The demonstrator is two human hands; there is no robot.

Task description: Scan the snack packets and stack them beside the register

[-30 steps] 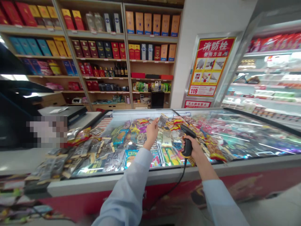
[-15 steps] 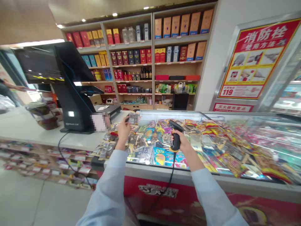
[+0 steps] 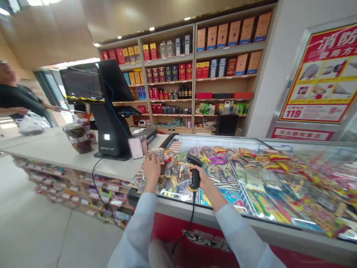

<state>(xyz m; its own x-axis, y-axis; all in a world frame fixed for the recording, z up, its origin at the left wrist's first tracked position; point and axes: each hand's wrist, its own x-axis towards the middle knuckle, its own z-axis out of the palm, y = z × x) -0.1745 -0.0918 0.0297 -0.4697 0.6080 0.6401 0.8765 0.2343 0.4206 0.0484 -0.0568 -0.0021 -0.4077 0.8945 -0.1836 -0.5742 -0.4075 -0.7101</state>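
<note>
A black and yellow barcode scanner is upright in my right hand, its cable hanging over the front of the glass-topped freezer. My left hand lies on the small packets at the freezer's left end, its fingers spread a little over them. Whether a packet is between those fingers is hard to see. Many snack packets are spread across the glass to the right of the scanner.
On the white counter at the left are a checkout screen on its stand and stacked tubs. A person stands beyond with a white plastic bag. Shelves of boxes line the back.
My left hand has lowered from holding up a small packet to resting on the pile. The scanner has moved left and down, nearer my left hand. The view has turned left.
</note>
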